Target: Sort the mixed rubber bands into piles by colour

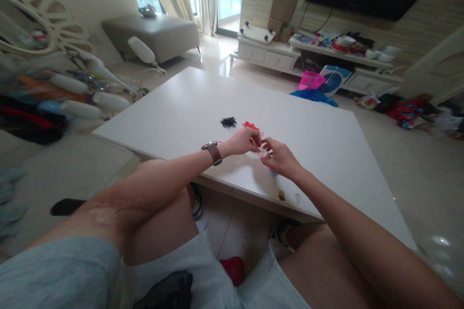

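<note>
My left hand, below a brown-strapped watch, has its fingers pinched on a thin yellow item. Facing it, my right hand curls its fingers round a small clear item between the two hands; its exact shape is unclear. Just beyond my left hand lies a pile of small red pieces. A pile of black pieces sits to its left. Nearer the front edge are a small yellow and dark item and a small clear piece.
The white table spans the view ahead of my knees. A pink basket stands beyond its far edge, near a low white cabinet. White lamp arms reach close to the left edge.
</note>
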`<action>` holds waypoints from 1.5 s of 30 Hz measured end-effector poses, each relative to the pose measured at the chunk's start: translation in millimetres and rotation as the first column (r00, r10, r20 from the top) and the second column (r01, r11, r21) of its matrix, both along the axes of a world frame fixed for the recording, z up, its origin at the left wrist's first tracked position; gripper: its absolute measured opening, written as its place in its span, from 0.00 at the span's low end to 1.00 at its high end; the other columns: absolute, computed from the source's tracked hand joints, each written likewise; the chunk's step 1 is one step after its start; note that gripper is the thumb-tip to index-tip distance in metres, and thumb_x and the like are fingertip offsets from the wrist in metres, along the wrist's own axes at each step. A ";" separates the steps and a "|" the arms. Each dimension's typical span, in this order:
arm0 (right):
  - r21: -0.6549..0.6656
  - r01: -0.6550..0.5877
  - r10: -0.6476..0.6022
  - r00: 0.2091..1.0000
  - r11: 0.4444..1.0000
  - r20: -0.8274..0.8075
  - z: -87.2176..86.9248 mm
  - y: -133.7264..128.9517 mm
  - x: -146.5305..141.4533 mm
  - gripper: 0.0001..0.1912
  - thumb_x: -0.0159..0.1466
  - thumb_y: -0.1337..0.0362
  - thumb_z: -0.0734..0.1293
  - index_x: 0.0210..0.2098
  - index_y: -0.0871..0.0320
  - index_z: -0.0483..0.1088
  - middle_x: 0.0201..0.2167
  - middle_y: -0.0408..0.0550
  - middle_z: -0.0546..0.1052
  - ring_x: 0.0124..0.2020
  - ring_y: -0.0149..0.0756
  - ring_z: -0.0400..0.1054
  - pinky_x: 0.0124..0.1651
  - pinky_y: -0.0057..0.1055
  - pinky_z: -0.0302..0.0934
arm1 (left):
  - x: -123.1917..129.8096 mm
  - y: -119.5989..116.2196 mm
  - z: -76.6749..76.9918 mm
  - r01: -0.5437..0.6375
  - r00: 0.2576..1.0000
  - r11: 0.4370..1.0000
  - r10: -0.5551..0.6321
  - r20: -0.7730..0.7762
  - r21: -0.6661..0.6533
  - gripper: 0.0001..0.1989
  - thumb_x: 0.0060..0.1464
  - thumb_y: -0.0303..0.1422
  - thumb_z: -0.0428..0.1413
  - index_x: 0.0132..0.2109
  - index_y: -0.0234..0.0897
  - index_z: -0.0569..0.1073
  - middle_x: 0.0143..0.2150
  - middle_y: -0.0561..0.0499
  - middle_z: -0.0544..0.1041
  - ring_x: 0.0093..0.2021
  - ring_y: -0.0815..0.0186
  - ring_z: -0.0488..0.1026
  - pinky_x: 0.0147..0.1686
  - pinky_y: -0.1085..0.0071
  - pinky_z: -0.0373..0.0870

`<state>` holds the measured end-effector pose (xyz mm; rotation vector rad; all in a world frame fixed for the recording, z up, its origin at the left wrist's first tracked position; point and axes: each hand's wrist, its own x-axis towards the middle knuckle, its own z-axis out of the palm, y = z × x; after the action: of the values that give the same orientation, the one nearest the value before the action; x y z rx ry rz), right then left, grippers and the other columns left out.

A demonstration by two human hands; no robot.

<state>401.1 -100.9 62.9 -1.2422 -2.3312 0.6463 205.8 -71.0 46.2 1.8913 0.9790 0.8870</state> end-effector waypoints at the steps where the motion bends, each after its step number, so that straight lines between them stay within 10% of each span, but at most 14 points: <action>1: -0.003 0.002 -0.002 1.000 1.000 0.003 0.5 -0.4 -0.3 0.19 0.55 0.73 0.70 0.46 0.56 0.71 0.38 0.48 0.78 0.38 0.38 0.74 0.41 0.33 0.68 | 0.7 0.4 -0.9 -0.010 1.000 1.000 0.010 0.024 -0.022 0.09 0.42 0.21 0.67 0.31 0.30 0.75 0.28 0.49 0.79 0.30 0.68 0.76 0.31 0.73 0.70; 15: -0.012 0.052 -0.054 0.989 0.999 -0.139 2.3 0.8 0.9 0.20 0.54 0.71 0.70 0.47 0.56 0.70 0.39 0.49 0.77 0.39 0.38 0.73 0.41 0.36 0.73 | -9.1 13.5 13.2 -0.049 0.992 0.997 0.056 0.110 -0.061 0.06 0.47 0.23 0.62 0.35 0.31 0.74 0.33 0.47 0.79 0.32 0.68 0.76 0.33 0.72 0.73; 21: -0.062 0.167 -0.178 0.919 0.984 -0.353 10.6 1.6 1.0 0.21 0.51 0.64 0.73 0.45 0.56 0.71 0.38 0.47 0.76 0.39 0.38 0.72 0.39 0.36 0.75 | -87.2 46.2 28.6 -0.301 0.867 0.953 0.284 -0.408 0.025 0.08 0.44 0.28 0.63 0.36 0.33 0.79 0.32 0.48 0.80 0.30 0.67 0.74 0.30 0.73 0.70; 26: -0.079 0.167 -0.184 0.911 0.983 -0.370 11.8 3.2 2.8 0.19 0.51 0.63 0.73 0.42 0.57 0.73 0.41 0.49 0.76 0.41 0.38 0.71 0.41 0.38 0.76 | -129.3 52.3 5.3 -0.233 0.714 0.966 0.091 -0.695 -0.113 0.08 0.37 0.30 0.65 0.30 0.37 0.81 0.28 0.51 0.80 0.30 0.66 0.73 0.31 0.74 0.67; 35: -0.017 0.129 -0.127 0.939 0.992 -0.321 10.3 4.0 1.9 0.18 0.52 0.65 0.71 0.43 0.57 0.72 0.40 0.48 0.75 0.41 0.38 0.71 0.40 0.37 0.76 | -111.4 53.1 -30.1 -0.129 0.649 0.978 -0.043 -0.760 -0.165 0.03 0.36 0.25 0.59 0.23 0.37 0.76 0.23 0.53 0.77 0.26 0.68 0.69 0.28 0.74 0.60; 45: 0.079 0.032 -0.018 0.985 0.996 -0.171 4.5 2.5 2.7 0.23 0.51 0.71 0.69 0.48 0.56 0.70 0.41 0.48 0.75 0.40 0.38 0.71 0.42 0.37 0.73 | -55.7 18.8 22.3 0.094 0.965 0.993 -0.075 -0.250 0.065 0.05 0.48 0.30 0.60 0.32 0.32 0.78 0.28 0.50 0.78 0.28 0.69 0.71 0.31 0.73 0.65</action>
<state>403.7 -98.4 67.4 -1.1322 -2.1760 0.6176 150.1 -52.1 68.5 2.1306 1.0135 0.6572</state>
